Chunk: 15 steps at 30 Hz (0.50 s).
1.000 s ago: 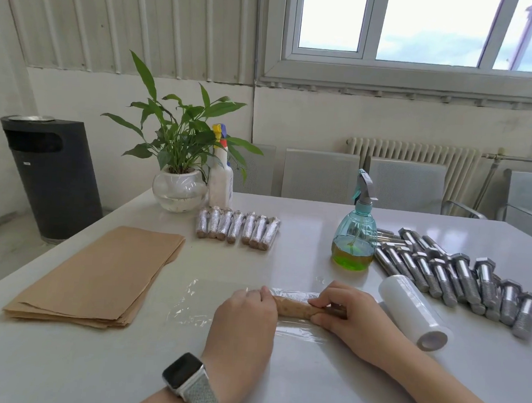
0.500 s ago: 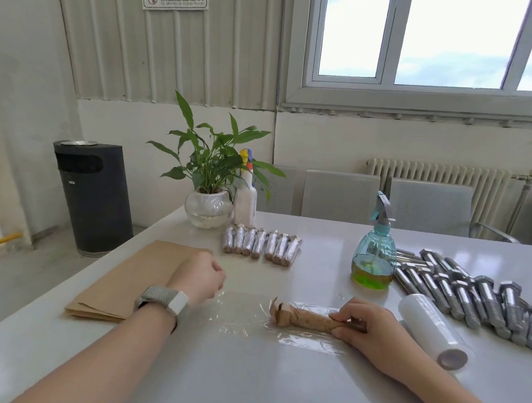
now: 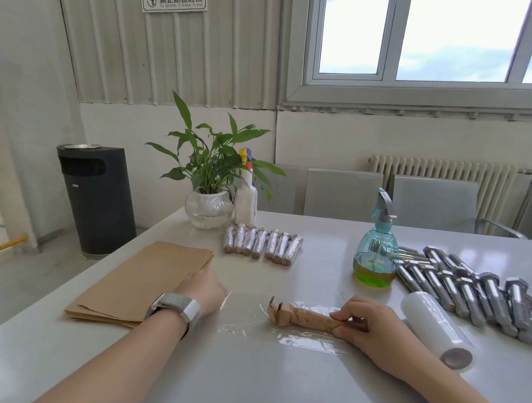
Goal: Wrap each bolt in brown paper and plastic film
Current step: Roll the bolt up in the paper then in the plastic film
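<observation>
A black cylindrical waste bin [image 3: 98, 200] stands on the floor at about ten o'clock from the white table [image 3: 247, 381]. On the table's left side lies a flat stack of brown paper sheets [image 3: 141, 284]. The left hand [image 3: 204, 294], a watch [image 3: 175, 308] on its wrist, sits just right of the stack with its fingers curled at the left edge of the clear plastic film [image 3: 251, 325] spread on the table; it seems to pinch that edge, though the fingertips are hidden behind the hand. At eleven o'clock a potted plant [image 3: 211, 179] in a glass bowl stands at the table's far edge, with a white spray bottle [image 3: 246, 197] touching it on the right. Just in front of these, at twelve o'clock, a row of seven finished wrapped bolts [image 3: 262, 246] lies side by side.

The paper-wrapped bolt [image 3: 304, 317] lies crosswise on the film, at the centre of the table, its crumpled paper end pointing to nine o'clock. The right hand [image 3: 375, 329] grips its right end, thumb below and fingers curled over the top. Beyond that hand, at one o'clock, stands a teal trigger sprayer [image 3: 376, 255] holding green liquid. At three o'clock a roll of plastic film [image 3: 434, 328] lies on its side, just beside the right hand. Behind it, a pile of bare steel bolts [image 3: 471, 288] runs along the table's right edge.
</observation>
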Motion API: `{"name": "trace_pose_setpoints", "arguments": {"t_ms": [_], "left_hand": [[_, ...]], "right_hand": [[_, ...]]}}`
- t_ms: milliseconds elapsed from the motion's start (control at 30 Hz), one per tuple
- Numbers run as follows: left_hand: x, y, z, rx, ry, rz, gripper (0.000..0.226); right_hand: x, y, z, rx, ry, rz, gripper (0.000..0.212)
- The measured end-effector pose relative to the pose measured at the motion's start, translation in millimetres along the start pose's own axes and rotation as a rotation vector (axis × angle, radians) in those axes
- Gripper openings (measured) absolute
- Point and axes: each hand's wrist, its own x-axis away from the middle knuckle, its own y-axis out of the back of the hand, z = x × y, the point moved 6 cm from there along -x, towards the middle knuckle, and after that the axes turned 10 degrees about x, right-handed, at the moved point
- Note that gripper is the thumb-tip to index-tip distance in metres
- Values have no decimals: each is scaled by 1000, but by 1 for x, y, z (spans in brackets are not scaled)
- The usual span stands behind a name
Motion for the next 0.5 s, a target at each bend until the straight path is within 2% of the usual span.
{"name": "trace_pose_setpoints", "arguments": {"t_ms": [100,167,367,433,500], "left_hand": [[2,2,-2,14,-52,-66,34],[4,4,-2,10,-84,-116,24],[1,0,1,-16,-66,-125,62],[0,-1,2,-123,-58,-148,62],[0,-1,2,-187,-54,-153,49]], "right_hand": [[0,0,1,5,6,0,31],[0,0,1,10,8,0,30],[0,0,1,16,-1,11,25],[0,1,1,17,-4,6,25],[0,0,1,19,-6,8,26]]}}
